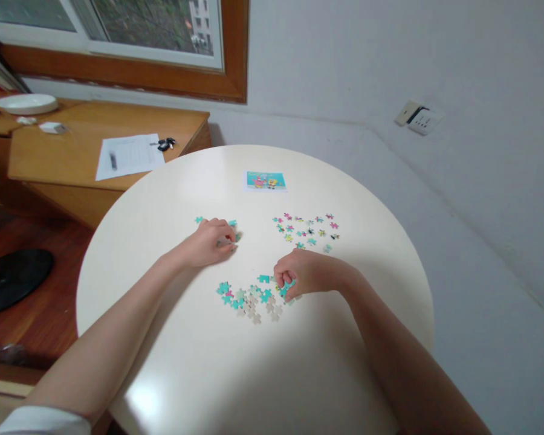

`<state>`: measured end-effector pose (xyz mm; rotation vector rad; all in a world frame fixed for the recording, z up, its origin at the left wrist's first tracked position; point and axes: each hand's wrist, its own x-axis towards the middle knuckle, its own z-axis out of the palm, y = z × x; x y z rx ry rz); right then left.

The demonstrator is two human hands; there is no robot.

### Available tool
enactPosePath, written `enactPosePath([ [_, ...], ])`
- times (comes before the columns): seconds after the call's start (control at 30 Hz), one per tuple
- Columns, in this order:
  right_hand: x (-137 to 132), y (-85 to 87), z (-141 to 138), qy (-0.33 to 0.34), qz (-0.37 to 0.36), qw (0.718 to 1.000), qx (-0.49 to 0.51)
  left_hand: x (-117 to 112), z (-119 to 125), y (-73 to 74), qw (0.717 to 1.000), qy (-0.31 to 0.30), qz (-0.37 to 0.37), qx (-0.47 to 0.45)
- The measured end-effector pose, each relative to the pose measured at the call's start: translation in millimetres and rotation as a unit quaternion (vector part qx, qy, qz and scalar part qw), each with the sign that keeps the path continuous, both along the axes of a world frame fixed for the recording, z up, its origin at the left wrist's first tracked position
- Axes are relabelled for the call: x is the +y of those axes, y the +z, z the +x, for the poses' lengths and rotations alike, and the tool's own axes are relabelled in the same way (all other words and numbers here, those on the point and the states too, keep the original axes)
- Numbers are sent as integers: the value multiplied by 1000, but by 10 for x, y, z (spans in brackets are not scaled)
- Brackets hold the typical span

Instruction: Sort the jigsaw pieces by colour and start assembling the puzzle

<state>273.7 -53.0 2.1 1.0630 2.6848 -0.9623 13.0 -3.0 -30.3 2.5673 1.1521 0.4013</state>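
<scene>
White plastered walls and a brown-framed window (118, 72) are seen behind a round cream table (185, 374), whose smooth top gives back a soft glare. Left of the table a low wooden desk (72, 151) is set. A white sheet of paper (129, 156), a bunch of dark keys (165, 144) and a white plate (26, 103) are laid on it. A black disc (9, 278) lies on the wooden floor off the table's left edge.

Both bare forearms are stretched over the table's middle. The left hand (211, 241) is rested left of the table's centre, its grip curled down over a few small teal pieces (233, 224); whether one is pinched cannot be told. The right hand (303, 273) is placed just right of centre. Its grip is clenched on a teal cardboard puzzle piece (286, 290), held low against the table top.

Toward the table's far edge a small printed cartoon card (265, 180) lies flat. Right of centre a loose scatter of pink and teal pieces (306, 231) is spread. Nearer the table's front a huddle of teal and beige pieces (249, 300) is gathered, some with plain backs upward.

The held piece is judged to be very light, thin and stiff, with knobs that could bend. It is best taken by its body edges, since it lies flush on a slick top.
</scene>
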Motion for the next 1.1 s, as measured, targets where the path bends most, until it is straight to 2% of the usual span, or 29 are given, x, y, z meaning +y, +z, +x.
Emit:
enactPosePath([
  [0.2,-23,37,-5,-4,-10,1000,-21,4,0,5,1000,-3,0,6],
  [0.4,-33,75,15,-12,-64,997,-46,0,-2,-2,1000,-3,-2,6],
  [0.57,-50,77,-13,-37,-27,998,-48,2,-9,-6,1000,-5,-3,3],
  [0.83,-140,101,-126,-38,76,985,-148,-5,2,27,1000,-5,-2,8],
  [1.1,-199,202,-181,-21,45,985,-167,-10,12,50,1000,-11,5,10],
])
